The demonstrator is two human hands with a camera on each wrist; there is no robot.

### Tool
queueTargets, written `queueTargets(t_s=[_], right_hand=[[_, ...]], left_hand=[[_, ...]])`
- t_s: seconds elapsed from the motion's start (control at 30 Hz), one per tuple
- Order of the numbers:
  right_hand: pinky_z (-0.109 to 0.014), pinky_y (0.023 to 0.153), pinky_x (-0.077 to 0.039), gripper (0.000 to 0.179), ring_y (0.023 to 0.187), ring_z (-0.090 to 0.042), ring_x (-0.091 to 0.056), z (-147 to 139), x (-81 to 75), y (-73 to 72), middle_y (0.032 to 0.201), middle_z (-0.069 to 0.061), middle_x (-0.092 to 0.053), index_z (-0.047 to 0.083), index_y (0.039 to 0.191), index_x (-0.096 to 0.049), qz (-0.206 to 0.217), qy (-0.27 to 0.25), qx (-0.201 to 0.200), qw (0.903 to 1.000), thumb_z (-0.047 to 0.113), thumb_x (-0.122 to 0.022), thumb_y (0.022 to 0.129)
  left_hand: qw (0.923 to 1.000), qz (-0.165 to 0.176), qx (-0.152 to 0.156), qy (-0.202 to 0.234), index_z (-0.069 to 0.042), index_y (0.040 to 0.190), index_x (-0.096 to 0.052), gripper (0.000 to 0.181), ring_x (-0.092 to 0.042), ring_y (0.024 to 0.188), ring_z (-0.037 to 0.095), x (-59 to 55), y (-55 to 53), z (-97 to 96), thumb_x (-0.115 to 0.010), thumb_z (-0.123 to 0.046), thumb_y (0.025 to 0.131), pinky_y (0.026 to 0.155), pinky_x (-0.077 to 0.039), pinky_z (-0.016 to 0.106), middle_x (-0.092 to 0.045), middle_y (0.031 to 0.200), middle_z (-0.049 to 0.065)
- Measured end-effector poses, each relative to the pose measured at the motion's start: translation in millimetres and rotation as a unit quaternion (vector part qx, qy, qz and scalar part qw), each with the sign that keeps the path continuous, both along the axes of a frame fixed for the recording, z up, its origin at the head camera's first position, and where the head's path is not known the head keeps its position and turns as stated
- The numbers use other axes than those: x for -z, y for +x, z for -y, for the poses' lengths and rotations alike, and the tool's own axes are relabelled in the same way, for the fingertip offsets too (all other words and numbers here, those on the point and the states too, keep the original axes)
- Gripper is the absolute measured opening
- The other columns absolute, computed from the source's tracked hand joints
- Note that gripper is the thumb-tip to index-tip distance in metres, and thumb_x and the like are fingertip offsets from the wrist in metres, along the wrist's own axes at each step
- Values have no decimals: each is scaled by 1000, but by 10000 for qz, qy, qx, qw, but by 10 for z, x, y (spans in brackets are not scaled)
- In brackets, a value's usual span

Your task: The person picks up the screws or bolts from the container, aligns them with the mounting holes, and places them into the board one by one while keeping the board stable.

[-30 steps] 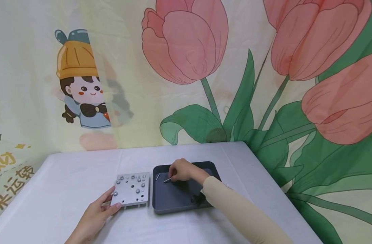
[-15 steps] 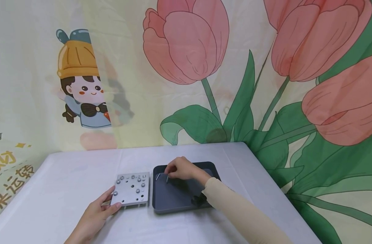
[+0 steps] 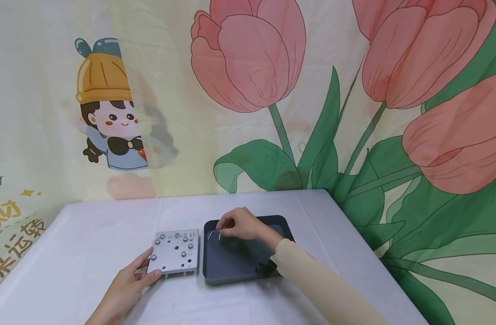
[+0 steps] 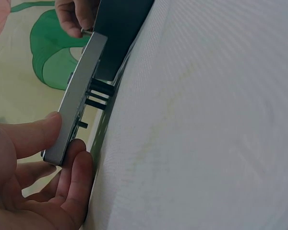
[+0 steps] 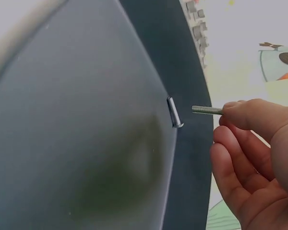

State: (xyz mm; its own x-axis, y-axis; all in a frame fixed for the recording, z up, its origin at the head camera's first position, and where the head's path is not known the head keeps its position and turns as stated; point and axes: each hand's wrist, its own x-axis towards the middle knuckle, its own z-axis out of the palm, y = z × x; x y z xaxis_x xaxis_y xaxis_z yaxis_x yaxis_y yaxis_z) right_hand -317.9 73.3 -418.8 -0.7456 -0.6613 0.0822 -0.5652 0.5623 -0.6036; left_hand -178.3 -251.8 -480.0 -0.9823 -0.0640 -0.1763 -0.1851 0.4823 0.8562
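Observation:
A square metal plate (image 3: pixel 172 253), with several screw heads and holes on its top face, is gripped at its near left corner by my left hand (image 3: pixel 128 286). In the left wrist view, thumb and fingers pinch the plate's edge (image 4: pixel 77 103), and screw shanks (image 4: pixel 98 100) stick out of its underside. My right hand (image 3: pixel 244 225) is over the dark tray (image 3: pixel 236 268), pinching a screw (image 5: pixel 207 110) between thumb and fingertips; its threaded end shows and its head is hidden. Another screw (image 5: pixel 174 112) lies in the tray along the wall.
The tray stands just right of the plate on a white-covered table (image 3: pixel 109 230). A black object (image 3: pixel 265 267) shows near the right sleeve, partly hidden. Behind the table hangs a backdrop (image 3: pixel 183 135) printed with tulips and a cartoon figure.
My right hand has shifted slightly left with the screw, which has turned from slanting to pointing down. The left hand and plate stay in place.

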Motion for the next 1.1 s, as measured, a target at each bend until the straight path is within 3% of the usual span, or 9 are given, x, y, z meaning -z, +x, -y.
queueTargets(t_s=[0.33,0.6,1.1], right_hand=[[-20,78,-56,15,82,0,-69,113,-65,111,92,14,-76,8,111,-82,135,-483,-202,9985,10,-79,97],[-20,79,-57,12,82,0,-69,228,-115,193,93,9,-78,10,107,-83,222,-811,-252,9961,9,-80,95],[-20,78,-57,14,81,-1,-68,364,-134,307,91,14,-76,7,108,-83,369,-906,-287,9948,6,-79,95]], left_hand=[[9998,178,-82,75,-10,169,-27,89,-58,113,26,10,-29,2,-77,-37,99,76,-51,26,-45,157,30],[9999,124,-70,42,-9,169,-28,90,-59,111,25,5,-22,5,-77,-37,99,76,-51,26,-45,156,31],[9999,140,-89,16,-10,168,-28,89,-59,112,25,7,-35,-1,-77,-35,99,75,-50,25,-45,156,31]])
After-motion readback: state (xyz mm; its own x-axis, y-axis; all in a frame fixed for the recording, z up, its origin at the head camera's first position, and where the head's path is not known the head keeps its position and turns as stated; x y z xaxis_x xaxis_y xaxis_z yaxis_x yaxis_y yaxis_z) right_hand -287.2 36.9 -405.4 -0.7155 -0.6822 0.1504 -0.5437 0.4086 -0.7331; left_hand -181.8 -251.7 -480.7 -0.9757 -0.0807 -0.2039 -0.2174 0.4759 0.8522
